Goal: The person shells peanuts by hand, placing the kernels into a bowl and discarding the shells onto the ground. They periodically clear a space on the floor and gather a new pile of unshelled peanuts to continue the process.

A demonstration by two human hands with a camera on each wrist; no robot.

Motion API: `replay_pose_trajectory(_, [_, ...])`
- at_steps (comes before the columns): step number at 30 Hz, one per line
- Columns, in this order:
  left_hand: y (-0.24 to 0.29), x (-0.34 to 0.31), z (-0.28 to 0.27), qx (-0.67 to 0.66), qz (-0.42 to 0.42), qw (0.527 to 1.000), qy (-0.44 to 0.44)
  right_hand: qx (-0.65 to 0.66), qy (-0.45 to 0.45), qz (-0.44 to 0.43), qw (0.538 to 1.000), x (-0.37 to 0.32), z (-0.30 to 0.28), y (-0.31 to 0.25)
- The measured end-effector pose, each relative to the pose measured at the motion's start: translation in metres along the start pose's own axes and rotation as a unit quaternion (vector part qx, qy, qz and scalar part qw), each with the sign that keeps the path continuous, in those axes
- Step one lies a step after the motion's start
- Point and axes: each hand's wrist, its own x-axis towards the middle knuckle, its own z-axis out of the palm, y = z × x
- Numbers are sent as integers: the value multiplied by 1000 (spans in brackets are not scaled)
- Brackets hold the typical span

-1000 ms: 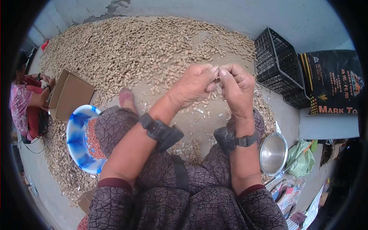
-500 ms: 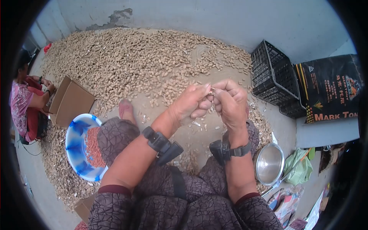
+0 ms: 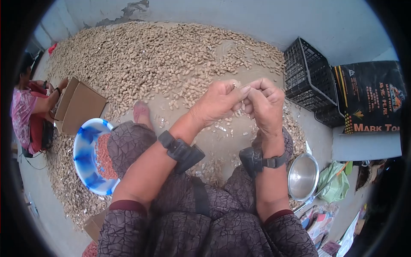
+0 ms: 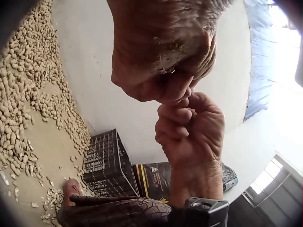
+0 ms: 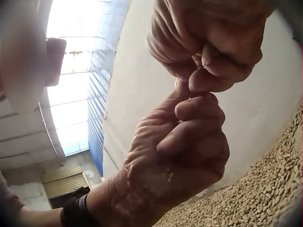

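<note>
Left hand (image 3: 216,103), right hand (image 3: 265,105) — fingertips together over the peanut heap (image 3: 150,55)

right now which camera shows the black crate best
The head view: the black crate shows in full beside the peanut pile. The left wrist view shows it smaller, low in the frame below the hands. The right wrist view does not show it.

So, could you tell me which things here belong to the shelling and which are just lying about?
In the job: left hand, right hand, the peanut they pinch, peanut pile, blue bowl of kernels.
Lying about: black crates, black sack, steel bowl, green bag, cardboard box.
</note>
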Motion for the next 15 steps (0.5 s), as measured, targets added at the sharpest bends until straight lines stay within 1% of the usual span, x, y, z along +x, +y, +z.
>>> replay_pose_trajectory(4, [-3, 0, -1, 6, 30, 999, -21, -13, 4, -2, 1000, 0, -2, -2])
replay_pose_trajectory(6, [-1, -2, 1, 3, 27, 999, -23, -14, 10, 1, 1000, -1, -2, -4])
replay_pose_trajectory(8, [-2, -3, 2, -1, 24, 999, -24, -43, 23, -5, 999, -1, -1, -7])
replay_pose_trajectory(11, [-3, -3, 1, 1, 33, 999, -28, -23, 9, 11, 1000, 0, -3, -5])
replay_pose_trajectory(15, [-5, -2, 0, -5, 42, 999, -30, -23, 18, 13, 999, 0, 0, -4])
